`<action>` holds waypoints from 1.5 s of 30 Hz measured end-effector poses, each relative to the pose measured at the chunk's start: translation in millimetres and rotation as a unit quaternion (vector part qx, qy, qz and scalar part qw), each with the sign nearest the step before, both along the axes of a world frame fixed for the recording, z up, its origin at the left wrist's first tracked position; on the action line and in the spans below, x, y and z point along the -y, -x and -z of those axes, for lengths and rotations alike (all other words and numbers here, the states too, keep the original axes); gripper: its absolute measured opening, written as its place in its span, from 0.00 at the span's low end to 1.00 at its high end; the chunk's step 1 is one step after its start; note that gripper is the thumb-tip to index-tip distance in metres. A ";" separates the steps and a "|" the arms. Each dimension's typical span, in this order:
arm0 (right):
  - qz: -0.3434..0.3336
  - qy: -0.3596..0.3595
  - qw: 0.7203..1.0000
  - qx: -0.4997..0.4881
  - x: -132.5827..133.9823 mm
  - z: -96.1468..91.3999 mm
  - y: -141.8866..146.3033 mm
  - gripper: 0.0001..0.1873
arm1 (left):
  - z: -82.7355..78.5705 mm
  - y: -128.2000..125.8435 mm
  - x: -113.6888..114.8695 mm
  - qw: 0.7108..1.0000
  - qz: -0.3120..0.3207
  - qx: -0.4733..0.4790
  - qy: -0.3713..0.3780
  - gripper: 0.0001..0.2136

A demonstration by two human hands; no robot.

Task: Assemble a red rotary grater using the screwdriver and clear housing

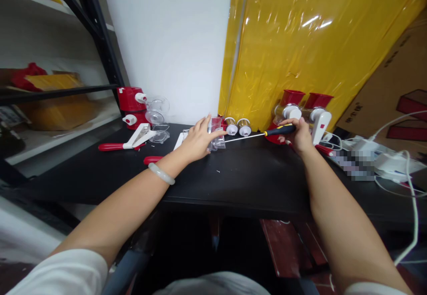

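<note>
My right hand (298, 135) is wrapped round the black and yellow handle of a long screwdriver (282, 130). Its thin shaft points left, and the tip meets or lies just beside a clear plastic housing (218, 140). My left hand (200, 140) grips that housing against the black table, with a white part and a red handle (153, 160) partly hidden beneath the hand and wrist. Right behind the housing lie two grater drums (244, 127) with white ends. A small screw (218, 171) rests on the table in front.
Red bases (131, 104), clear parts (160, 133) and a white crank arm with red handle (111, 146) stand at the left. Two rotary graters (320, 108) are on the right, near white chargers and cables (388, 157). A yellow-wrapped panel (300, 41) rises behind the black table (253, 179).
</note>
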State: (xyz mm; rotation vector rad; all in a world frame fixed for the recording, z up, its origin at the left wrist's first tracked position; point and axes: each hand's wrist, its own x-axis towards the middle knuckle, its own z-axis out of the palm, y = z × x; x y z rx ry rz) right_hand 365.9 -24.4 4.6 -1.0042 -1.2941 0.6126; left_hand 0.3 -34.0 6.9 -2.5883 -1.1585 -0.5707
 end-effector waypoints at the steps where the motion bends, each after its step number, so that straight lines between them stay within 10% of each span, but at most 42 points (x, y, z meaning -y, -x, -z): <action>1: -0.024 -0.004 0.999 -0.023 -0.8 -0.5 0.3 0.25 | 0.6 0.2 -0.6 1.000 0.001 0.001 -0.002 0.41; 5: -0.066 -0.003 0.997 -0.048 -2.2 -1.3 2.2 0.13 | 2.1 1.0 -2.4 1.000 0.004 0.003 -0.010 0.41; 40: 0.020 0.036 0.998 0.040 -0.1 2.3 -2.3 0.22 | 1.0 1.1 -0.7 1.000 -0.002 0.004 -0.002 0.41; 45: -0.072 0.010 0.996 -0.046 -2.8 0.5 0.8 0.15 | 1.2 1.1 -1.3 1.000 0.000 0.005 -0.001 0.41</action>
